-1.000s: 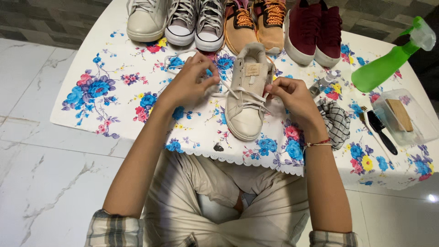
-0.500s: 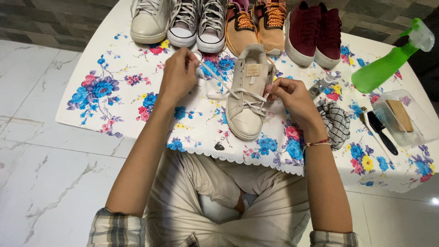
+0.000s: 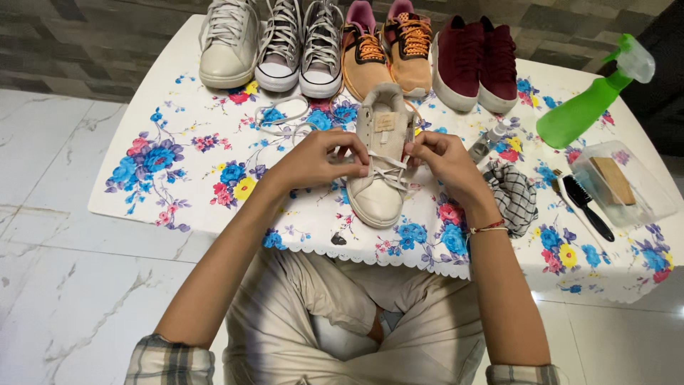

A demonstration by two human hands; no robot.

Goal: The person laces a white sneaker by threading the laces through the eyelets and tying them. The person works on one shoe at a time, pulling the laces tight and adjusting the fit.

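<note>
Two bare hands meet over a single beige sneaker [image 3: 380, 160] that lies near the front edge of a low bench [image 3: 178, 207], toe pointing toward the person, who sits on the floor with knees under the scalloped edge of a white cloth printed with blue, pink and yellow flowers.

Starting at the left, a slack loop of white lace [image 3: 281, 117] trails across the cloth from the shoe. The left hand [image 3: 317, 160] comes next, its grip pinched on the lace at the sneaker's left eyelets, fingertips pressed to the shoe's side, probably to steady it. The sneaker is pale, soft-looking and slightly scuffed, with a small tan patch on its tongue and white lace crossing only its lower eyelets; the upper eyelets look unlaced. The right hand [image 3: 445, 160], wearing a thin red thread bracelet, has its grip closed on the lace at the right side of the shoe.

Further right lie a checked cloth [image 3: 514, 196], a black brush [image 3: 586, 203], a clear tub [image 3: 627, 182] and a green spray bottle [image 3: 586, 107]. Along the far edge, seven other shoes [image 3: 356, 50] stand in a row, well apart from the hands.
</note>
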